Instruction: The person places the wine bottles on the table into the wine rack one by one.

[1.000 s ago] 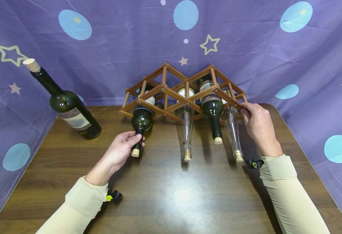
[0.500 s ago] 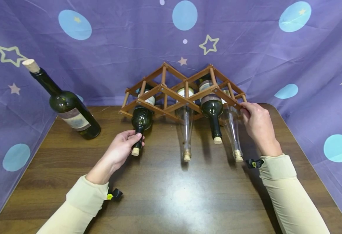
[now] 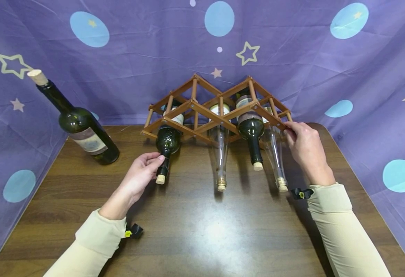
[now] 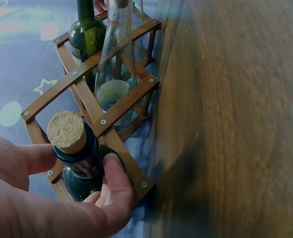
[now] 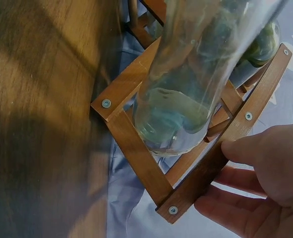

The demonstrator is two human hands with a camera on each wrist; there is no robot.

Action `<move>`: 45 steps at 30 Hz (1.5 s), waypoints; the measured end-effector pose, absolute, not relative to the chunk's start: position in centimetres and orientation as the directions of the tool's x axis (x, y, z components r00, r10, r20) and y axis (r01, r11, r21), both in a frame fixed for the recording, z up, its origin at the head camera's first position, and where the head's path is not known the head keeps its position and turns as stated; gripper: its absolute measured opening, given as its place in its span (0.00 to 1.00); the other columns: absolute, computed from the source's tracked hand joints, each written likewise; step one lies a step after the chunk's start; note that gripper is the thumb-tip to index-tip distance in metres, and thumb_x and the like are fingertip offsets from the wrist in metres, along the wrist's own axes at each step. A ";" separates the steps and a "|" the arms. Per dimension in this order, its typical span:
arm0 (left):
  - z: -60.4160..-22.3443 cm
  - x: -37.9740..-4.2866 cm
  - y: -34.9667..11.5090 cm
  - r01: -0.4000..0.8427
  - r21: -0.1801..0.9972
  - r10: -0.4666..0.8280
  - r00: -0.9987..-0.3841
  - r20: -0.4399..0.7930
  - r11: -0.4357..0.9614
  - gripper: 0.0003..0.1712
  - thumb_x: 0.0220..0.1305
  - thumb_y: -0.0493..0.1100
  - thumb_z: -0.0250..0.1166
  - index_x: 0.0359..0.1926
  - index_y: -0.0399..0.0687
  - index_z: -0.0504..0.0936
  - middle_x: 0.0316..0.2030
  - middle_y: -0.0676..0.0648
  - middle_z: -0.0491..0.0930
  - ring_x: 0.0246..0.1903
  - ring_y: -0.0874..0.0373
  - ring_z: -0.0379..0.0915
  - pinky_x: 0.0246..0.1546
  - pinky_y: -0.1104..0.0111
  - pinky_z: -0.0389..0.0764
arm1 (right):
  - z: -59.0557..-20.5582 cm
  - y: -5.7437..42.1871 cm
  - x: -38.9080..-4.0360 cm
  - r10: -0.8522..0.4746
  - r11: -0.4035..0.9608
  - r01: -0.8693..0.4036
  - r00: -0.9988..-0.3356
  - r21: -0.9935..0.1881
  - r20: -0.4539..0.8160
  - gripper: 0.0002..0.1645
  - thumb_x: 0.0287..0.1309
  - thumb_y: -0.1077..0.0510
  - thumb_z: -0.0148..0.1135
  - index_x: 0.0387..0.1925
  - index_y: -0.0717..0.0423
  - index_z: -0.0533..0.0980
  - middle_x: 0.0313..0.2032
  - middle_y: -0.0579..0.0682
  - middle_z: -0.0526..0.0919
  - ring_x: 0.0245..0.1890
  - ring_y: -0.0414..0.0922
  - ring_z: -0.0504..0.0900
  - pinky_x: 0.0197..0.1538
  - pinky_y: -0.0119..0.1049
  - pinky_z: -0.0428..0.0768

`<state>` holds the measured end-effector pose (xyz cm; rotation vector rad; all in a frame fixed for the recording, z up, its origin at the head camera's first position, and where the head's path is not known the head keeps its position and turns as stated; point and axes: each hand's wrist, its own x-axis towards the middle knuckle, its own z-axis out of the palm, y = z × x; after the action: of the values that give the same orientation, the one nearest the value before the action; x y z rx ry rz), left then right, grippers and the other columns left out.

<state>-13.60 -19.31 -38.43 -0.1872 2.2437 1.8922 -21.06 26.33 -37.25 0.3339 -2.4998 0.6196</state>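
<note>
A wooden lattice wine rack [image 3: 194, 104] stands at the back of the table, holding several corked bottles with their necks toward me. My left hand [image 3: 136, 177] has its thumb and fingers loosely around the neck of the leftmost dark green wine bottle [image 3: 168, 142]; in the left wrist view its cork [image 4: 67, 130] sits between them. My right hand [image 3: 304, 148] pinches the rack's right end, beside a clear glass bottle [image 3: 275, 154]. Another clear bottle [image 3: 220, 154] and a dark green bottle [image 3: 251, 127] lie between. The left hand's far fingertips are hidden in the head view.
Another corked dark green wine bottle [image 3: 88, 134] stands upright at the table's back left. A purple curtain [image 3: 136, 57] with stars and dots hangs behind and beside the wooden table [image 3: 195, 227]. Bottle necks stick out over the table in front of the rack.
My left hand has shifted slightly left and its fingertips no longer show on the neck's right side, so its hold looks looser. The right hand, rack and bottles look unmoved.
</note>
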 end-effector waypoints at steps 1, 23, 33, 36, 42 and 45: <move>-38.4 -13.6 -19.4 -0.220 0.959 0.020 -0.974 -0.227 0.180 0.36 0.75 0.50 0.55 0.70 0.28 0.58 0.58 0.33 0.72 0.41 0.63 0.76 0.43 0.70 0.76 | -37.2 26.3 -21.1 -0.104 0.865 -0.347 -0.830 -0.361 0.548 0.14 0.64 0.65 0.61 0.50 0.63 0.81 0.44 0.63 0.83 0.43 0.62 0.81 0.48 0.56 0.77; -38.2 -13.0 -21.0 0.139 0.758 -0.268 -0.882 0.388 0.638 0.30 0.67 0.46 0.64 0.64 0.35 0.69 0.51 0.42 0.75 0.40 0.53 0.75 0.38 0.68 0.75 | -35.4 25.4 -19.3 -0.083 0.861 -0.327 -0.846 -0.389 0.526 0.20 0.67 0.57 0.60 0.59 0.56 0.79 0.51 0.60 0.81 0.52 0.61 0.79 0.55 0.54 0.74; -38.3 -13.1 -22.6 0.264 0.606 -0.254 -0.731 0.634 0.750 0.31 0.61 0.41 0.68 0.63 0.35 0.71 0.51 0.36 0.72 0.47 0.44 0.68 0.47 0.57 0.67 | -34.3 24.4 -17.8 -0.126 0.853 -0.378 -0.819 -0.360 0.560 0.22 0.66 0.55 0.62 0.59 0.56 0.79 0.52 0.60 0.81 0.53 0.60 0.78 0.54 0.55 0.73; -38.3 -13.3 -23.3 0.284 0.546 -0.254 -0.657 0.709 0.788 0.33 0.59 0.42 0.70 0.63 0.36 0.71 0.54 0.35 0.70 0.52 0.40 0.63 0.53 0.53 0.63 | -34.0 24.1 -17.2 -0.142 0.850 -0.394 -0.810 -0.349 0.569 0.24 0.65 0.54 0.63 0.61 0.55 0.78 0.53 0.59 0.81 0.53 0.60 0.78 0.54 0.56 0.74; -37.9 -13.7 -24.7 0.286 0.482 -0.297 -0.507 0.809 0.828 0.39 0.54 0.46 0.72 0.65 0.39 0.68 0.59 0.35 0.66 0.59 0.41 0.56 0.62 0.54 0.55 | -33.3 23.6 -16.0 -0.167 0.844 -0.424 -0.790 -0.329 0.590 0.26 0.64 0.52 0.64 0.63 0.52 0.77 0.53 0.58 0.81 0.52 0.58 0.78 0.53 0.55 0.74; -37.5 -13.8 -25.3 0.272 0.482 -0.329 -0.455 0.827 0.833 0.42 0.53 0.48 0.72 0.65 0.39 0.66 0.62 0.38 0.64 0.64 0.47 0.53 0.65 0.58 0.50 | -33.0 23.3 -15.3 -0.182 0.841 -0.440 -0.776 -0.313 0.604 0.26 0.63 0.53 0.65 0.63 0.52 0.77 0.53 0.57 0.81 0.53 0.58 0.77 0.54 0.54 0.73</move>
<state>-13.84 -25.32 -37.50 -0.0884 3.9884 1.4328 -15.34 23.30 -33.03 0.4538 -2.4443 0.5994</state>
